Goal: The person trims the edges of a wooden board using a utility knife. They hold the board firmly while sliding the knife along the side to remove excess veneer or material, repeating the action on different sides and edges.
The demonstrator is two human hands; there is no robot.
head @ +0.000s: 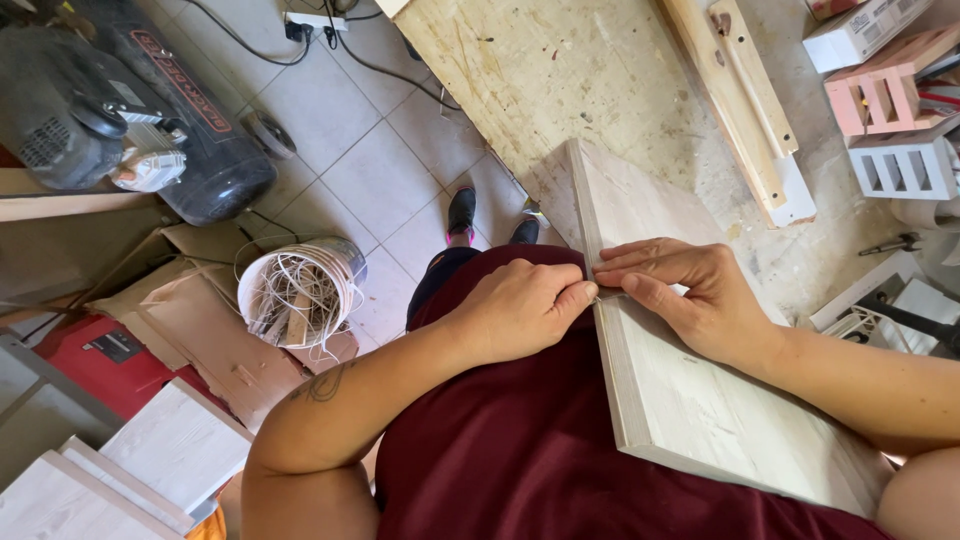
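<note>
Both hands meet at the pale board's (700, 400) long edge: left hand (520, 305) pinches a thin edging strip (590, 235), right hand (680, 295) lies flat, steadying it against the workbench (560, 70)

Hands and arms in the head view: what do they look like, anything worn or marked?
Both arms are bare to the upper arm, with no gloves, watch or visible rings. The left hand belongs to a forearm with a dark tattoo near the elbow. The right hand shows no markings. A dark red shirt covers the torso.
</note>
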